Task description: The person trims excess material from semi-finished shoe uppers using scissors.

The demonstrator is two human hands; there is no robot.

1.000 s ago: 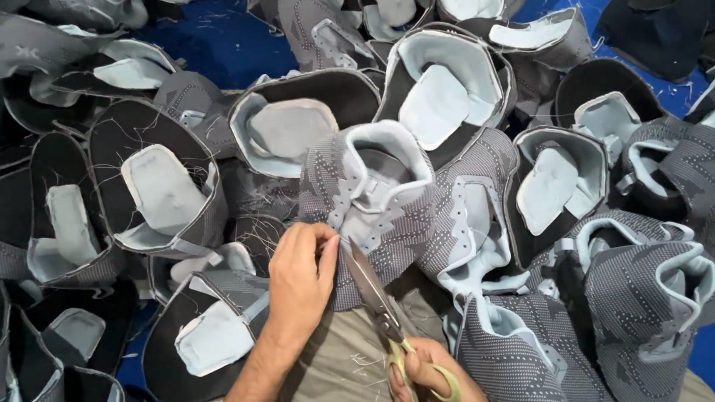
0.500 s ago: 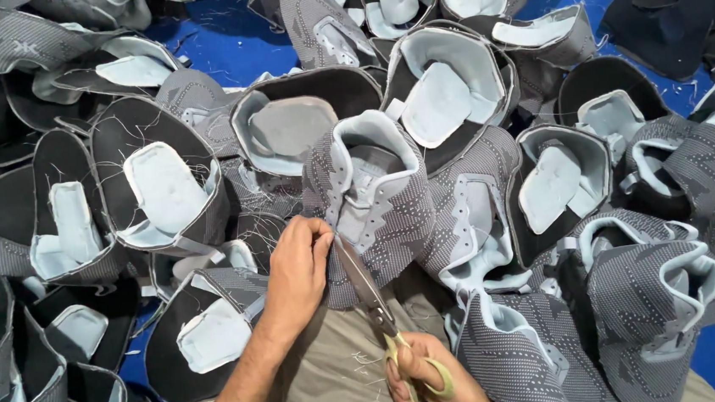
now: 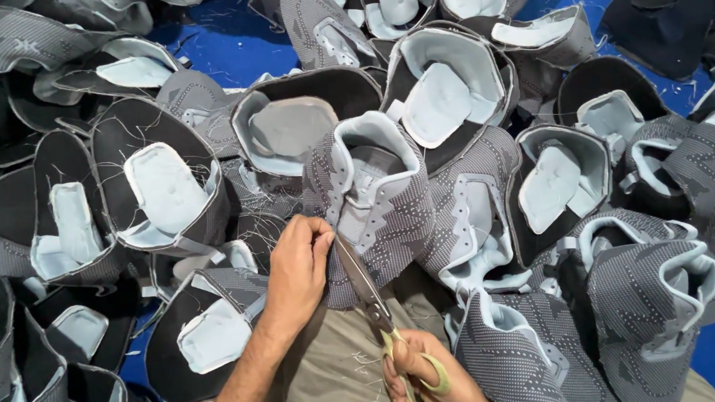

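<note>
A grey shoe upper (image 3: 374,200) is gripped and met by scissors (image 3: 374,297) amid a heap of uppers.

Head view: the upper's lower edge is pinched by the left hand (image 3: 297,269), fingers closed on the fabric. Just right of that hand the blades are pointed up at the upper — the yellow-handled scissors are held by the right hand (image 3: 427,383), fingers through the loops. Both hands are ringed by other uppers (image 3: 161,191) spread on a blue floor (image 3: 218,54).

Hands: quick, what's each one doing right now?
Left hand: closed, pinching the edge of the grey shoe upper.
Right hand: closed, fingers through the scissors handles, blades at the upper.
</note>
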